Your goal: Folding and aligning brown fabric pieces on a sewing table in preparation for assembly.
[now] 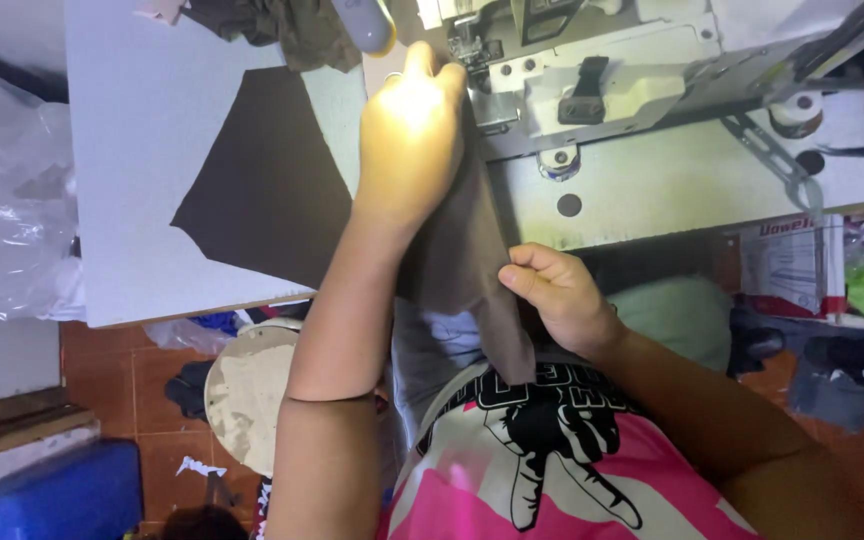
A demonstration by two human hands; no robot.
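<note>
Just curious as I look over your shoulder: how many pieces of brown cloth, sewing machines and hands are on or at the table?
Brown cloth pieces: 2, the flat brown piece and the brown strip being held
Sewing machine: 1
Hands: 2, left hand and right hand
Total: 5

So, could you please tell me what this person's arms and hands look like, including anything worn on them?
Both arms are bare all the way up: no sleeves reach the forearms, and neither hand wears a glove. The left hand is lit brightly by the machine's lamp, and its fingers show no ring that can be made out. The right hand shows no ring or wristband either. No watch is visible.
</note>
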